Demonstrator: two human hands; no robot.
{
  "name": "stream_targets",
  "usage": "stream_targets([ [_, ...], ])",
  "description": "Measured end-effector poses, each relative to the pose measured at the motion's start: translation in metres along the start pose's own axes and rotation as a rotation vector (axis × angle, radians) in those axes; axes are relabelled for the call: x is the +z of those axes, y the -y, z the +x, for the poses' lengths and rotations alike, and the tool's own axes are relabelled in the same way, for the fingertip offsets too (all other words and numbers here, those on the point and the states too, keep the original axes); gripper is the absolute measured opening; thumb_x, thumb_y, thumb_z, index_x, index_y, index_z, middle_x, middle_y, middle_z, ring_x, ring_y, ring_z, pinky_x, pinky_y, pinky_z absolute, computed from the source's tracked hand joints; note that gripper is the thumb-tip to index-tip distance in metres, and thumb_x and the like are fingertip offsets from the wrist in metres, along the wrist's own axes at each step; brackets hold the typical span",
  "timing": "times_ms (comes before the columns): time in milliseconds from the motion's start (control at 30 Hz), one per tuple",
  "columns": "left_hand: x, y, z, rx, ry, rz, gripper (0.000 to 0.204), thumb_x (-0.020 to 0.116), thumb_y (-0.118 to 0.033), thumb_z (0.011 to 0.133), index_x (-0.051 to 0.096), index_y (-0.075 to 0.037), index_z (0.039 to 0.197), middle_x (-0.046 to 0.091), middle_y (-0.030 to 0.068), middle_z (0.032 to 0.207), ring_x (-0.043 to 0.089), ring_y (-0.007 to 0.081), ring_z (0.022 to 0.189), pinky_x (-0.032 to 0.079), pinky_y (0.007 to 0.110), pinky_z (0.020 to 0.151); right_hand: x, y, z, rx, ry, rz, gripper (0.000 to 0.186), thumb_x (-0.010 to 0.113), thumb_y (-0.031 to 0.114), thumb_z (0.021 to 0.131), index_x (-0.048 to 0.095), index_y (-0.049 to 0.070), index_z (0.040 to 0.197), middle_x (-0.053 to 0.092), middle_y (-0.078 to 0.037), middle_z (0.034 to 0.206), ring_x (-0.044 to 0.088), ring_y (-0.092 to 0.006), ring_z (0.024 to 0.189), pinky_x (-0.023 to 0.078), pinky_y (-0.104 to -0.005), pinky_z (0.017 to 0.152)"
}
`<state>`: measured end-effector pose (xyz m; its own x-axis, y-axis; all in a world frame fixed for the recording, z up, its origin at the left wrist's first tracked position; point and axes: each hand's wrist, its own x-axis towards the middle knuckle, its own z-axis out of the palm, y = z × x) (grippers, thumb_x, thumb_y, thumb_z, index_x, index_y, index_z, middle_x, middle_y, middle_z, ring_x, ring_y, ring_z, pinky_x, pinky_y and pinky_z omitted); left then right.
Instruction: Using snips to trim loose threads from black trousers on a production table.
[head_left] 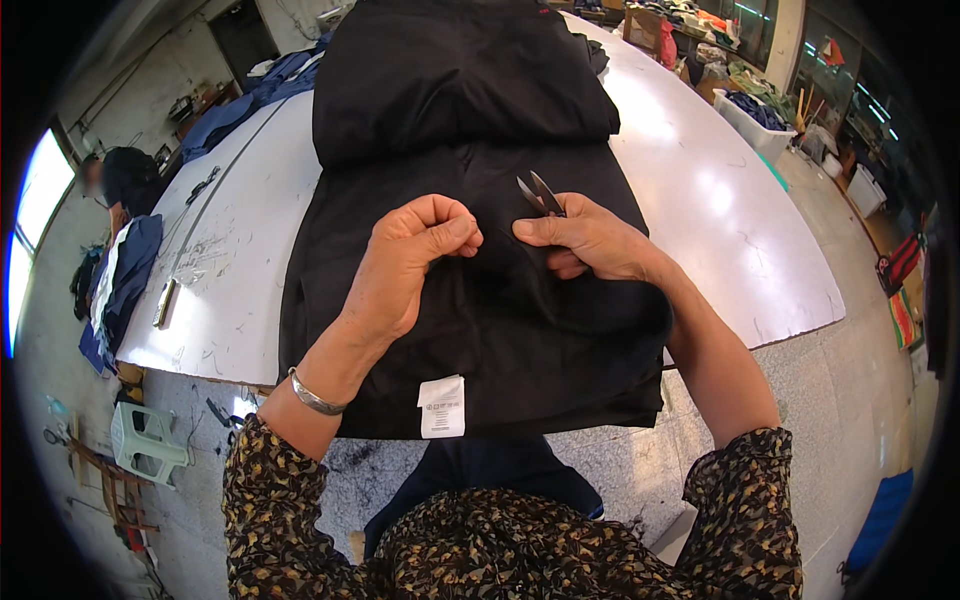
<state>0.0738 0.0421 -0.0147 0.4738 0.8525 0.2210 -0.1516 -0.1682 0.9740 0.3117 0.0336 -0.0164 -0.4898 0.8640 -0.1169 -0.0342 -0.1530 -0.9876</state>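
Black fabric garments point(465, 330) lie in a pile over the front of the white table, the far part folded up thicker. A white care label point(442, 407) shows at the near edge. My left hand point(415, 250) is closed in a pinch above the fabric; whatever may be between the fingertips is too small to see. In my right hand point(590, 238) are small scissors point(541, 195), their two parted blades pointing up and away, the handles hidden by the fingers. The right thumb and fingers are also close to a raised fold of the black fabric.
The white table point(720, 230) extends to both sides. Blue garments point(255, 100) rest along its far left edge, with more dark blue clothing point(128, 285) below. A green stool point(148, 440) stands at lower left. Another person point(130, 180) is at far left. A white bin point(750, 125) holds cloth at right.
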Motion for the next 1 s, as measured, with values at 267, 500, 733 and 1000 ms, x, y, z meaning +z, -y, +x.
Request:
stream_targets([
  [267,-0.007,-0.005,-0.011,0.178,0.143,-0.23,0.013,0.061,-0.017,0.1,0.063,-0.005,0.095,0.066,0.0068,0.104,0.059,0.0126,0.095,0.046,0.029,0.091,0.003,-0.001,-0.001,-0.027,-0.008,-0.071,0.04,0.07,0.031,0.096,0.039,0.018,0.075,0.031,0.01,0.063,0.029,-0.0012,0.049,0.022,-0.0215,0.043],
  [500,0.001,-0.013,-0.007,0.08,0.089,-0.327,0.014,0.055,-0.023,0.104,0.057,-0.01,0.099,0.053,0.0194,0.142,0.053,0.0256,0.128,0.042,0.04,0.108,0.016,0.01,-0.018,-0.198,-0.266,-0.331,0.035,0.057,0.036,0.1,0.053,0.007,0.118,0.051,0.0,0.092,0.052,-0.0114,0.081,0.043,-0.0263,0.072],
  [733,-0.002,-0.017,-0.004,0.031,0.089,-0.396,0.012,0.06,-0.021,0.102,0.06,-0.01,0.099,0.059,0.0125,0.132,0.058,0.0206,0.118,0.043,0.041,0.105,0.046,0.039,-0.049,-0.668,-0.457,-0.987,0.032,0.065,0.019,0.091,0.056,0.002,0.116,0.056,-0.012,0.109,0.063,-0.0269,0.102,0.049,-0.0384,0.087],
  [1000,0.0,-0.019,-0.002,0.02,0.082,-0.405,0.011,0.062,-0.021,0.1,0.062,-0.01,0.101,0.06,0.0086,0.128,0.058,0.0165,0.112,0.044,0.039,0.099,0.065,0.045,-0.04,-0.743,-0.574,-1.508,0.017,0.076,0.011,0.078,0.067,0.004,0.09,0.056,-0.009,0.093,0.065,-0.028,0.089,0.052,-0.0427,0.072],
])
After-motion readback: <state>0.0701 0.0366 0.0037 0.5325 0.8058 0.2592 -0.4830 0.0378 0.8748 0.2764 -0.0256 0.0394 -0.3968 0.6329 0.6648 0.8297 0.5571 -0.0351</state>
